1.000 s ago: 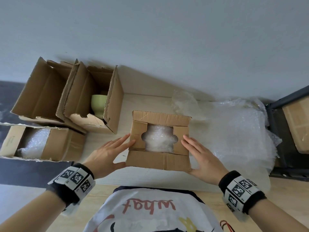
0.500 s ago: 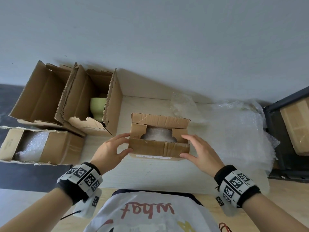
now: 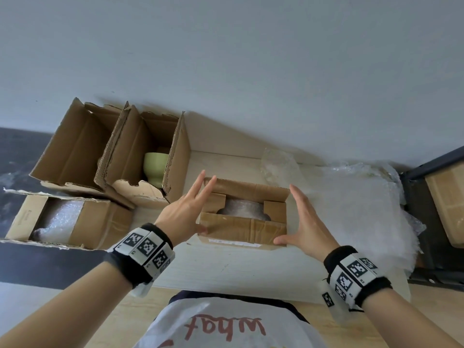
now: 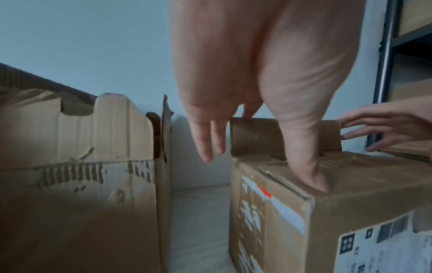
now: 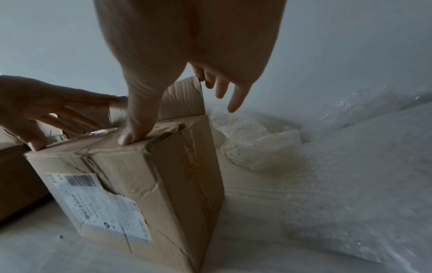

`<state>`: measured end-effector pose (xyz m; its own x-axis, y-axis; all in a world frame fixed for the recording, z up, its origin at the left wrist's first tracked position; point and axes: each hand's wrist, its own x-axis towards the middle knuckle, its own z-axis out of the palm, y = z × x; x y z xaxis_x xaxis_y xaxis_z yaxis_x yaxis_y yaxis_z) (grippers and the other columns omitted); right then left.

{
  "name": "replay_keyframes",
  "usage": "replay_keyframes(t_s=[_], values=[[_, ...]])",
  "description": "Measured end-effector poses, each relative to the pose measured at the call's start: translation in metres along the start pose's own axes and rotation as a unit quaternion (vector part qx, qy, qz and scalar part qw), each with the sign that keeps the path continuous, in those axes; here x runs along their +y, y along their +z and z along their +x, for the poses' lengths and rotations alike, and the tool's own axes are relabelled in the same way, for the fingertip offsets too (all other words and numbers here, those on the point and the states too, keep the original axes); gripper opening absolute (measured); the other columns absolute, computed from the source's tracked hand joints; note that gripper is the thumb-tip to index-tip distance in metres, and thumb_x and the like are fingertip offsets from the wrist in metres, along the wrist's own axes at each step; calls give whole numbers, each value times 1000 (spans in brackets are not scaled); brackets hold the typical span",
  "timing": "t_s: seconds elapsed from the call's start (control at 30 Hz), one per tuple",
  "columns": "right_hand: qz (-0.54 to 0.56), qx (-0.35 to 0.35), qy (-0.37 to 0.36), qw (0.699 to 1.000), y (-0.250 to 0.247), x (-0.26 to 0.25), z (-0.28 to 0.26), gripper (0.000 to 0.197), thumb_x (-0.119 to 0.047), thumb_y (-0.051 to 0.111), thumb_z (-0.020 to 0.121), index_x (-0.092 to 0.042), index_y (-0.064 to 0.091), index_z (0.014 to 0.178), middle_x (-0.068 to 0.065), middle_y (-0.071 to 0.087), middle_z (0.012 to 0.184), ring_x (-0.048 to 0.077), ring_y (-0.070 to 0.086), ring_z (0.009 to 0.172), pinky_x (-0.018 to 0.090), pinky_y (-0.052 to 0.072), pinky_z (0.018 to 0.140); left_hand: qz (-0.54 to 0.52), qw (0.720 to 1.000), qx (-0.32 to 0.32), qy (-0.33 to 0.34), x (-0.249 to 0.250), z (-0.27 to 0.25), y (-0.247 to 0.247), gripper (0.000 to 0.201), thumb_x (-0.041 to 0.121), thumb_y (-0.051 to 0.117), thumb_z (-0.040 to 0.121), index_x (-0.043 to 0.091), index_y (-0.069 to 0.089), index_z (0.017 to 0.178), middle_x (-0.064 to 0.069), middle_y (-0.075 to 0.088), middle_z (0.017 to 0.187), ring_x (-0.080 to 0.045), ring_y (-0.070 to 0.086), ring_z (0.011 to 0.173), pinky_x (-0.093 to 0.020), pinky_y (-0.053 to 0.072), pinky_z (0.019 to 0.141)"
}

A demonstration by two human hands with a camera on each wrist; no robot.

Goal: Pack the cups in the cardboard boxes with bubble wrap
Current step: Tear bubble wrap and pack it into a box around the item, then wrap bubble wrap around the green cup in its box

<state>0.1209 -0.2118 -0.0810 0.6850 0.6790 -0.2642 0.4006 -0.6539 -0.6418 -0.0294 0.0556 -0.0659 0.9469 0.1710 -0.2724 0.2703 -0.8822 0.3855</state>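
Observation:
A small cardboard box (image 3: pixel 241 229) stands mid-table with a bubble-wrapped cup (image 3: pixel 241 208) showing inside. Its side flaps are folded in and the far flap stands up. My left hand (image 3: pixel 194 203) is at the box's left side with its fingers straight, and its thumb (image 4: pixel 313 181) presses the near flap's left corner. At the right side, my right hand (image 3: pixel 300 218) has straight fingers beside the wall, while its thumb (image 5: pixel 131 136) presses the near flap's right corner. A bare green cup (image 3: pixel 153 167) sits in an open box (image 3: pixel 175 172) to the left.
An empty open box (image 3: pixel 75 146) stands at far left. In front of it another box (image 3: pixel 100 224) holds a bubble-wrapped bundle (image 3: pixel 60 219). Bubble wrap sheets (image 3: pixel 356 212) cover the table's right side. A dark metal shelf (image 3: pixel 426 187) stands at right. The wall lies behind.
The near flap has come up from lying outward and now covers the front of the opening. Both hands shifted from the side flaps to the near corners, fingers straightened.

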Motion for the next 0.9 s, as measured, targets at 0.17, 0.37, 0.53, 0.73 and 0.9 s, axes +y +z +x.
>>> replay_keyframes(t_s=[0.17,0.37,0.53,0.73,0.9], values=[[-16,27,-42,999,5,4,-14,83,-32,83,66,-21,34,132,-10,9,156,0,20,133,23,33,103,-16,999,34,2,-4,-14,9,102,32,77,75,25,9,150,5,23,155,-17,60,103,-28,55,74],[22,-25,17,999,11,6,-29,55,-41,65,83,-29,40,131,-1,17,155,12,28,137,33,38,105,-34,998,-33,-38,-4,-30,20,59,38,48,96,36,20,148,-5,3,160,-25,59,112,-37,50,89],[179,-65,95,977,17,1,-25,47,-33,65,86,-28,36,122,-1,39,143,9,34,131,34,36,108,-195,976,-33,-89,5,-36,30,60,20,46,99,36,17,148,-18,46,141,-29,59,106,-17,44,77],[169,-89,88,978,19,-8,-7,80,-18,76,78,-36,22,134,-3,47,131,8,53,113,16,48,87,-316,937,14,-148,-1,-28,32,54,7,44,97,36,36,142,-10,66,94,-4,50,53,-13,38,49],[207,-78,69,973,18,-27,33,86,-26,76,78,-31,22,144,-2,40,144,10,46,122,22,45,97,-324,929,43,-171,-10,3,16,56,6,42,97,26,29,147,-20,51,134,-31,59,98,-12,44,67]])
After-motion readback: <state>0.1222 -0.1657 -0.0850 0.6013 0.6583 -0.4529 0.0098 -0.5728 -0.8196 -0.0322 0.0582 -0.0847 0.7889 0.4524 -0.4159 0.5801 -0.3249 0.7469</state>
